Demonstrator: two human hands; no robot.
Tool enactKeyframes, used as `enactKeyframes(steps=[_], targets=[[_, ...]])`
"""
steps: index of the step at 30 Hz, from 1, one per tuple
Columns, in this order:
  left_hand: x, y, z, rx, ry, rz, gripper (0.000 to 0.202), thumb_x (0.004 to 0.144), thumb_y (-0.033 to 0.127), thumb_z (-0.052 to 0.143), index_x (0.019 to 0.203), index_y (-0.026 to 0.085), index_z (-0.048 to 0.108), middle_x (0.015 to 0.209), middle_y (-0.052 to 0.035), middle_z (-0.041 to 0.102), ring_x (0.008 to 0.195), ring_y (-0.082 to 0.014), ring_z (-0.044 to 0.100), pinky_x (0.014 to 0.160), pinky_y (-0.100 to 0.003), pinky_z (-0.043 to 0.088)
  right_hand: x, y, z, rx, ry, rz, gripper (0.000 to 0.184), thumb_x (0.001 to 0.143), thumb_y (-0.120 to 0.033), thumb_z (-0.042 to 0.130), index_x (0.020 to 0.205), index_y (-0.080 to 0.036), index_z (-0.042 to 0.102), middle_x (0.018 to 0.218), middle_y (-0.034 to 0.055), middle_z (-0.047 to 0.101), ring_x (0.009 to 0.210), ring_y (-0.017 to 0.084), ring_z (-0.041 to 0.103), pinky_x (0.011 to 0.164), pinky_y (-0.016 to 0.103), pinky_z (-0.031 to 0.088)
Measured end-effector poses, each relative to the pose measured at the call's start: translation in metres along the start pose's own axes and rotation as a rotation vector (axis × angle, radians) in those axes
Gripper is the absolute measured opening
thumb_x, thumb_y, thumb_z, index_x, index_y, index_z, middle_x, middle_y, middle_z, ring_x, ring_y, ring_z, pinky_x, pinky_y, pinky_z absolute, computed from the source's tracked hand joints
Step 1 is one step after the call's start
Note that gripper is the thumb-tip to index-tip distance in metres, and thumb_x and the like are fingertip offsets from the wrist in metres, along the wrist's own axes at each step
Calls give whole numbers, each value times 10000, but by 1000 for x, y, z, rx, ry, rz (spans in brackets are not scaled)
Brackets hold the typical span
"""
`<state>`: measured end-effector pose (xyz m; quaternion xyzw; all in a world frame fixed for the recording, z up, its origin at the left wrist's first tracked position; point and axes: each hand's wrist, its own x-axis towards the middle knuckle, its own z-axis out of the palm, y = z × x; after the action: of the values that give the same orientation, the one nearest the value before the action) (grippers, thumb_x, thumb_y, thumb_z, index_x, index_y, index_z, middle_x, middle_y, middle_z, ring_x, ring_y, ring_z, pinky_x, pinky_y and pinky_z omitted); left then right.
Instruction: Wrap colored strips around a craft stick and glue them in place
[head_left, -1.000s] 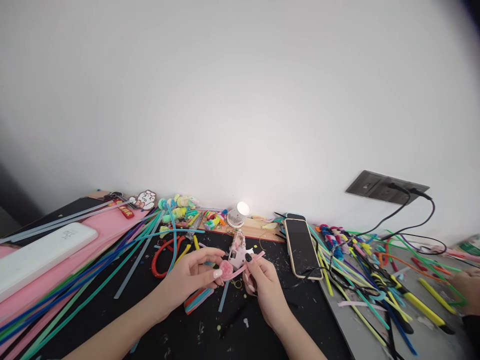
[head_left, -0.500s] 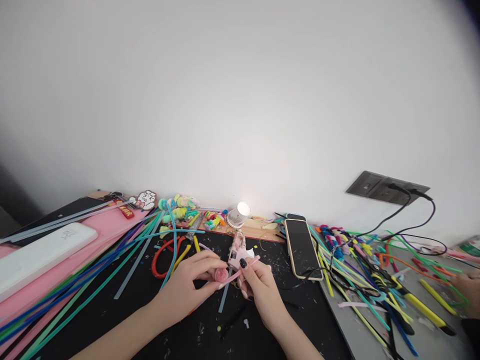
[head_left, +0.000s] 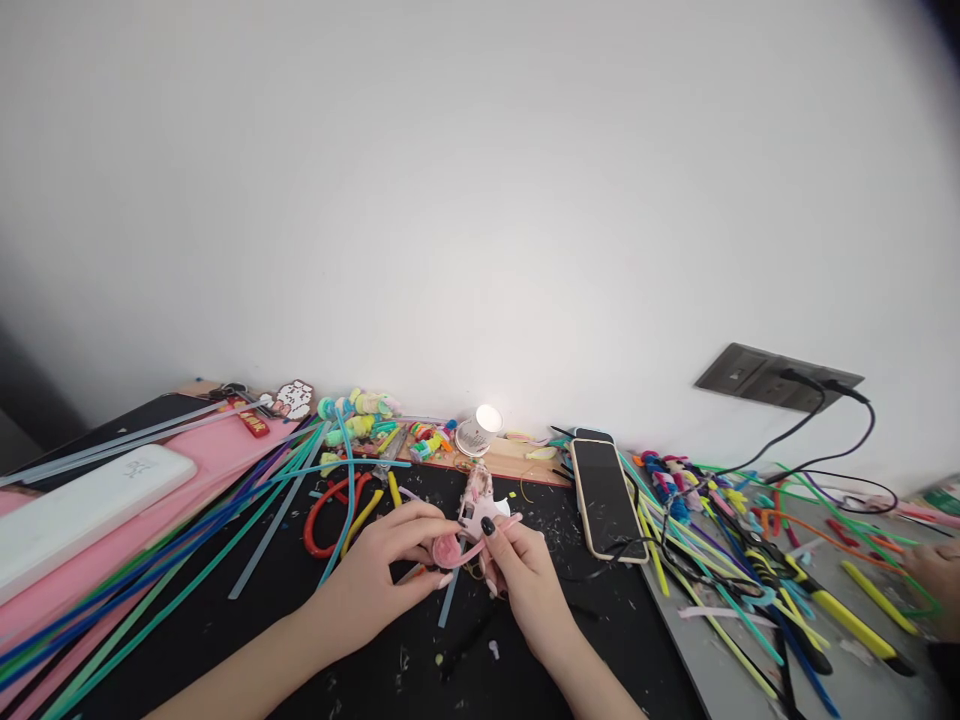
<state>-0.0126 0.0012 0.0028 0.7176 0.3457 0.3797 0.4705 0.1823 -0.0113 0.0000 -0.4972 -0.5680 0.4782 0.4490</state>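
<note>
By the left hand (head_left: 386, 570), a partly hidden pink coil (head_left: 446, 549) is being pinched between thumb and forefinger; right of those fingers, the coil's strip (head_left: 472, 552) is being pinched by the right hand (head_left: 525, 570), its opposing fingertip being hidden.

At the near middle, room runs low over the worktop (head_left: 420, 690), past small scraps (head_left: 493, 648). A red handle (head_left: 309, 530) obstructs beyond the left hand (head_left: 397, 560); the pink tool (head_left: 475, 502) blocks far-centre, the phone (head_left: 607, 495) far-right.
</note>
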Motion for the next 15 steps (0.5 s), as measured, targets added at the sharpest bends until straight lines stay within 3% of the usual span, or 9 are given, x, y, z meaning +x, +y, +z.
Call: enactKeyframes(steps=[3,8,15], targets=[[2,0,0,-144,30,-104,394,739,172,693,1126,244,668,1135,-59,599,940,-197,648,864,-334,580,0,2,0,11,34,-1,546,860,-649,493,541,-206,462,487,-49,393,449,94,298,452,252,231],[6,-2,-1,-319,118,-261,331,787,302,696,1093,182,664,931,-64,718,930,-230,670,861,-359,548,-1,2,1,44,-5,17,537,850,-658,502,562,-204,485,488,-45,408,452,96,314,450,250,229],[7,8,-5,-386,72,-296,258,775,348,729,979,190,715,980,-56,761,971,-232,679,901,-336,519,-1,5,2,72,-41,31,531,851,-658,512,571,-207,495,488,-43,427,448,101,336,437,247,226]])
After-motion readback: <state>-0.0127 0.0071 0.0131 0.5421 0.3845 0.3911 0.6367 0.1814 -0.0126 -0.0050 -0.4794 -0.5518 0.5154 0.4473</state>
